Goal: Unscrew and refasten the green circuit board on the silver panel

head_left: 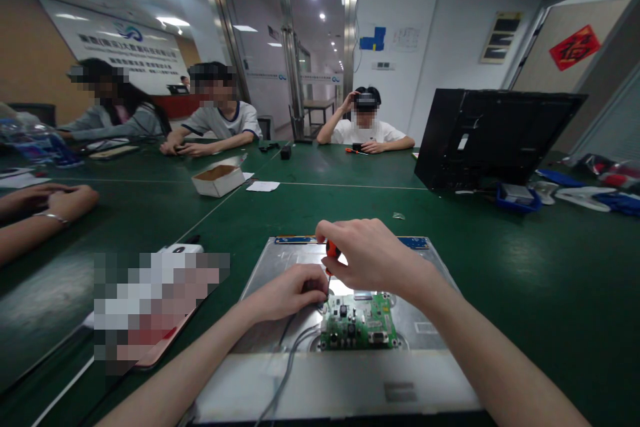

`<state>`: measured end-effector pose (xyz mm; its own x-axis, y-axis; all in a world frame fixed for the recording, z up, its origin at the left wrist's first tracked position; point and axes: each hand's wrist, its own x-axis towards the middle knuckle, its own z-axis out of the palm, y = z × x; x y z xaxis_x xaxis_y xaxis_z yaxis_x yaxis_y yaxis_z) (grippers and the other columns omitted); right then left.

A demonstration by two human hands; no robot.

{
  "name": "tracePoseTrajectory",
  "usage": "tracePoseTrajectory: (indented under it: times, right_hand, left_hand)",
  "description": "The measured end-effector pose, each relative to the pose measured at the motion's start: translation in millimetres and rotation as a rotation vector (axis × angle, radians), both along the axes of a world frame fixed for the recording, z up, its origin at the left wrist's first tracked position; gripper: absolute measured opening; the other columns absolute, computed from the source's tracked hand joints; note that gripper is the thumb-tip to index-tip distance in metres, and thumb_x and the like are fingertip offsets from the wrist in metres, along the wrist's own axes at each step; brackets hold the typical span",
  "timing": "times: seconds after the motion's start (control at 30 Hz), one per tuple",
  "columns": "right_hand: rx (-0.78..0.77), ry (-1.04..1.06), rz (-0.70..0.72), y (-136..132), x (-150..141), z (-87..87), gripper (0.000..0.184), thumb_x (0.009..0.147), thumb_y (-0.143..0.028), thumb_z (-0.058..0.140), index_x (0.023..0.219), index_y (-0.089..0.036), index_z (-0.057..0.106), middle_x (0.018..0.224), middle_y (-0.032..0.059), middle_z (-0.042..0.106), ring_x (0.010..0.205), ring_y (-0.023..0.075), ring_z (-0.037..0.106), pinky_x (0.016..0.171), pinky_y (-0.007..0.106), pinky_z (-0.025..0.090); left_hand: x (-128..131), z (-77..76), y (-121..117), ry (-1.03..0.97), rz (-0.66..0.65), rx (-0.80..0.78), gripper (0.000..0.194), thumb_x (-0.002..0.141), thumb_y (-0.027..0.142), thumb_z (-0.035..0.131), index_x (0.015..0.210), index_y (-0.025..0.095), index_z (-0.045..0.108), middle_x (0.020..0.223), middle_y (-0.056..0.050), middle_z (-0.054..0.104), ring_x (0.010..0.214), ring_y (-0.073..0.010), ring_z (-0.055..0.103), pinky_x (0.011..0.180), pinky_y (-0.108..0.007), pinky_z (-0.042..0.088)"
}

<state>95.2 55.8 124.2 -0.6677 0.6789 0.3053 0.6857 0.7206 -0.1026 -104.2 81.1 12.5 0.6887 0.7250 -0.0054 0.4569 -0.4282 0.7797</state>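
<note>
My right hand (373, 255) is closed around the orange and black handle of a screwdriver (331, 250). Its thin shaft points down at the upper left corner of a green circuit board (357, 322). Right beside the shaft's lower end is my left hand (295, 290), fingers bent and pressed together; whatever they pinch is hidden. The board lies on the metal back of a flat display panel (425, 310), which rests on the table before me. Grey cables (293, 363) run from the board's left side toward the panel's near edge.
Left of the panel lies a phone (165, 340), partly blurred, with cables. Farther off are an open white box (219, 178) and a paper (263, 186). A black monitor (493, 137) stands at right behind a blue tray (519, 198). Several people sit around the green table (525, 293).
</note>
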Motion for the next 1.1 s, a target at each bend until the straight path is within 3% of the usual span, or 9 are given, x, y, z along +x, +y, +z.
tracePoseTrajectory:
  times: [0.63, 1.1]
  right_hand:
    - [0.013, -0.021, -0.028, 0.5, -0.7, 0.8, 0.011, 0.085, -0.022, 0.051, 0.096, -0.019, 0.052, 0.082, 0.0013, 0.068, 0.06, 0.0116, 0.051, 0.048, 0.026, 0.019]
    - [0.075, -0.043, -0.07, 5.5, -1.9, -4.1, 0.017, 0.087, -0.037, 0.058, 0.091, -0.021, 0.055, 0.071, -0.0011, 0.067, 0.056, 0.0123, 0.053, 0.047, 0.027, 0.016]
  left_hand:
    - [0.4, 1.8, -0.3, -0.003, -0.014, 0.01, 0.006, 0.082, 0.021, 0.057, 0.081, 0.016, 0.06, 0.075, 0.0, 0.06, 0.069, -0.0164, 0.055, 0.062, -0.025, 0.04]
    - [1.7, 6.3, -2.5, 0.02, 0.006, 0.014, 0.008, 0.084, 0.023, 0.06, 0.079, 0.017, 0.062, 0.077, -0.001, 0.064, 0.072, -0.0171, 0.057, 0.066, -0.026, 0.042]
